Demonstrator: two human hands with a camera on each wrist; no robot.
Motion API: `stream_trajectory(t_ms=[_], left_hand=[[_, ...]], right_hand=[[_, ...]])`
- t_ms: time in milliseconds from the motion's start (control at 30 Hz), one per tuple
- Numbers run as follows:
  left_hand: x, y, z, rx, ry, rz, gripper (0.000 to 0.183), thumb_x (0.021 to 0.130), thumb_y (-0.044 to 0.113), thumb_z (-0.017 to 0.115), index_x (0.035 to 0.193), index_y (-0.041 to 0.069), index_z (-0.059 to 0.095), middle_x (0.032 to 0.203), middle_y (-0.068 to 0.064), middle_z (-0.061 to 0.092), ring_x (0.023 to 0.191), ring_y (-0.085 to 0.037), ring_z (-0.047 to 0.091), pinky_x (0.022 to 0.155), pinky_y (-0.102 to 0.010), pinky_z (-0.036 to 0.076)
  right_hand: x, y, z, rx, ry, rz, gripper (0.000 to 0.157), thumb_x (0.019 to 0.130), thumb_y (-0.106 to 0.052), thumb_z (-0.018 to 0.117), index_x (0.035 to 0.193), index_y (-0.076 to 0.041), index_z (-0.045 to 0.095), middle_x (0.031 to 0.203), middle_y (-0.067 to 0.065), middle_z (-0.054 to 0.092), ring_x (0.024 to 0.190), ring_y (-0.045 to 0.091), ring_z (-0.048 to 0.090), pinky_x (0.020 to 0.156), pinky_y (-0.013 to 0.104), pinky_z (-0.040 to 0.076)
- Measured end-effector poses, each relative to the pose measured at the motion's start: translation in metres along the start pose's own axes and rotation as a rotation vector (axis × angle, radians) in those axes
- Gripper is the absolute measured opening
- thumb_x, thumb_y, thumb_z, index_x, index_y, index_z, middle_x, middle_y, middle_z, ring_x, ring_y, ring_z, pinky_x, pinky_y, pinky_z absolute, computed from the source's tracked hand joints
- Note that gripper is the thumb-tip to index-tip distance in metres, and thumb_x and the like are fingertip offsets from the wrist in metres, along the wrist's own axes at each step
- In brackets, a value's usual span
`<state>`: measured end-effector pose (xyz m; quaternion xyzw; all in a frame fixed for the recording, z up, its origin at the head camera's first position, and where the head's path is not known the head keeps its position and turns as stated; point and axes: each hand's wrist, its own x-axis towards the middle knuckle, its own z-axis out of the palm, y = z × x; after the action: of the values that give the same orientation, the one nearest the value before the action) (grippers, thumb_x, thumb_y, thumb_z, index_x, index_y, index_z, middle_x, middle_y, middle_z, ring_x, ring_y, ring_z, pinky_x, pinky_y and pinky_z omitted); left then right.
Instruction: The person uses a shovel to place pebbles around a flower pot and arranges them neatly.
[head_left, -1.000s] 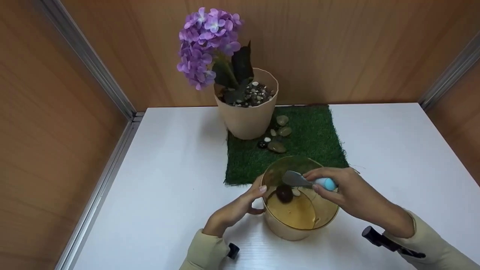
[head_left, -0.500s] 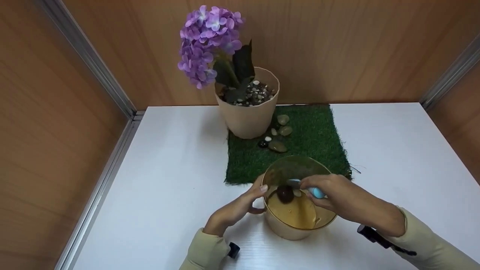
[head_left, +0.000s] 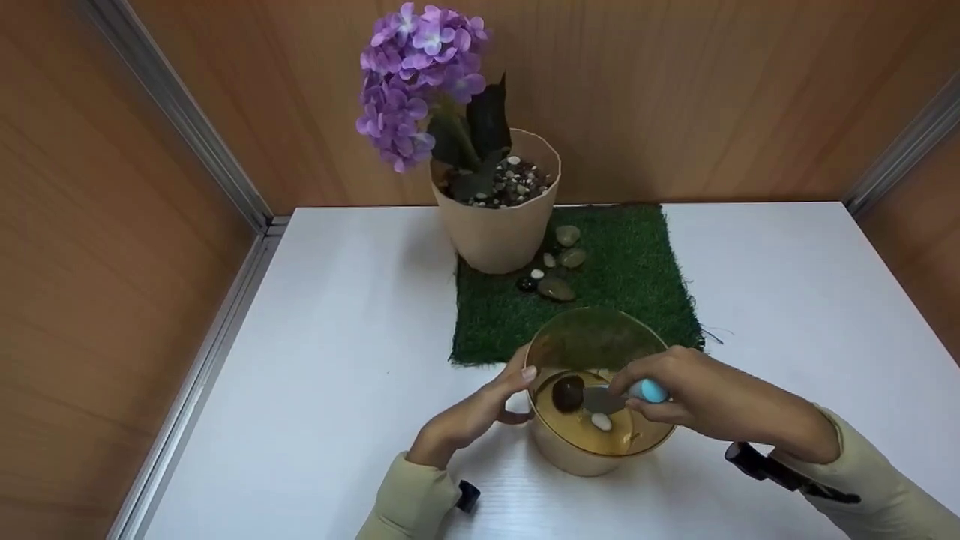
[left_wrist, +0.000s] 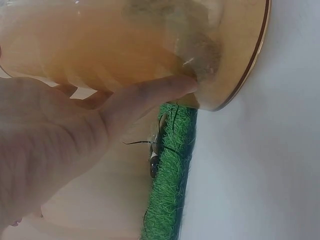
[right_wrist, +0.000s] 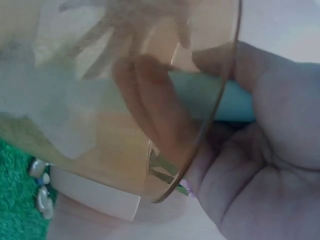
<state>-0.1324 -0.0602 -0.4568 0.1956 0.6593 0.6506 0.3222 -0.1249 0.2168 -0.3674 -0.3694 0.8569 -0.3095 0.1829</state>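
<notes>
A see-through amber bowl (head_left: 645, 420) stands on the white table. My left hand (head_left: 480, 409) holds its left side, thumb near the rim and the other fingers reaching round the wall; the thumb (left_wrist: 145, 97) lies along the amber wall in the left wrist view. Over the bowl's right rim, my right hand (head_left: 697, 394) grips the light-blue and white handle (head_left: 648, 390) of a small trowel. Its grey blade (head_left: 602, 400) points left, down inside the bowl. Beside the blade lie a dark round stone (head_left: 568, 394) and a white pebble (head_left: 601, 421).
Behind the bowl is a green artificial-grass mat (head_left: 626, 262) with several pebbles (head_left: 556, 289) on it. A beige flowerpot (head_left: 495, 236) with a purple flower (head_left: 420, 75) stands at the mat's back left. Wood-grain panels (head_left: 712, 97) wall the table in.
The trowel has dipped from near the bowl's rim to lower inside it. The white pebble has shifted toward the near side, away from the dark stone. My left hand keeps its hold.
</notes>
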Motion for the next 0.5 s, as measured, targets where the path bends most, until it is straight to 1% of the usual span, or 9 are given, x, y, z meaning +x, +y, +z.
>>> stream_trajectory(t_ms=[67,133,267,367,500], left_hand=[[0.0,-0.0002,-0.0003,0.001,0.002,0.001,0.064,0.094,0.053,0.031,0.148,0.035,0.003,0.153,0.005,-0.004,0.138,-0.021,0.011,0.092,-0.047,0.041],[-0.0002,-0.0003,-0.0005,0.004,0.003,0.002,0.064,0.094,0.054,0.031,0.148,0.035,0.003,0.153,0.005,-0.004,0.138,-0.021,0.011,0.092,-0.046,0.042],[-0.0006,-0.0007,-0.0004,0.013,0.003,0.005,0.065,0.094,0.055,0.031,0.148,0.034,0.002,0.153,0.005,-0.004,0.139,-0.022,0.01,0.092,-0.043,0.043],[-0.0008,-0.001,-0.0003,0.023,0.003,0.01,0.065,0.094,0.055,0.031,0.148,0.034,0.001,0.153,0.005,-0.005,0.139,-0.023,0.009,0.091,-0.042,0.043],[-0.001,-0.001,-0.0004,0.042,0.005,0.017,0.066,0.094,0.056,0.029,0.148,0.034,0.0,0.153,0.005,-0.005,0.139,-0.025,0.01,0.091,-0.043,0.043]], right_hand=[[-0.0004,0.0,-0.0011,0.053,-0.026,-0.011,0.023,0.091,-0.006,0.057,0.107,-0.019,0.067,0.098,-0.007,0.066,0.075,0.006,0.063,0.056,0.025,0.05],[0.0,0.0004,-0.0013,0.105,-0.054,-0.025,0.022,0.091,-0.007,0.057,0.105,-0.02,0.067,0.094,-0.007,0.067,0.069,0.005,0.062,0.053,0.025,0.05],[0.0024,0.0011,-0.0011,0.169,-0.11,-0.042,0.018,0.093,-0.014,0.056,0.103,-0.024,0.068,0.088,-0.009,0.066,0.062,0.004,0.058,0.052,0.025,0.05],[0.0044,0.0017,-0.0013,0.216,-0.134,-0.048,0.016,0.094,-0.018,0.056,0.104,-0.023,0.067,0.092,-0.006,0.066,0.066,0.006,0.062,0.055,0.027,0.052],[0.0071,0.0036,-0.0041,0.272,-0.151,-0.031,0.016,0.095,-0.02,0.055,0.105,-0.016,0.067,0.097,-0.001,0.067,0.072,0.016,0.067,0.062,0.03,0.054]])
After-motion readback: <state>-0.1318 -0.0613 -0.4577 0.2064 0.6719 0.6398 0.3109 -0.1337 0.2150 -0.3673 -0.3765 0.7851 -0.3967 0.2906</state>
